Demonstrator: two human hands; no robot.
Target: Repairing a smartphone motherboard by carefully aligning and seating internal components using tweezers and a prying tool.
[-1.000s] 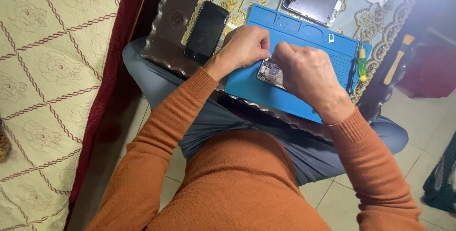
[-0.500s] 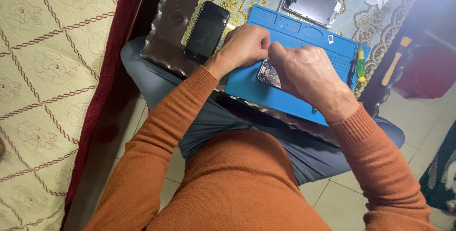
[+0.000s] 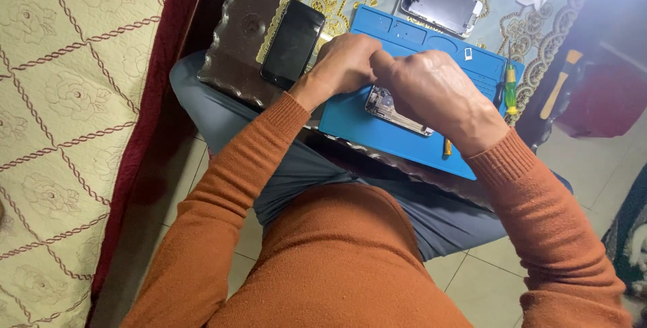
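Observation:
An opened phone body (image 3: 393, 108) with bare metal insides lies on a blue work mat (image 3: 377, 136). My left hand (image 3: 347, 62) rests on its far left end, fingers curled. My right hand (image 3: 438, 92) covers most of the phone from the right, fingers bent down onto it; whatever its fingertips hold is hidden. The two hands touch each other above the phone. A yellow tool tip (image 3: 447, 146) pokes out below my right wrist.
A black phone (image 3: 293, 43) lies left of the mat on the small patterned table (image 3: 236, 38). A detached screen (image 3: 441, 3) lies behind the mat. A green-and-yellow screwdriver (image 3: 511, 90) sits at the mat's right edge. A quilted bed (image 3: 60, 112) stands left.
Both hands have stayed on the opened phone, shifting only slightly. The view has tilted a little.

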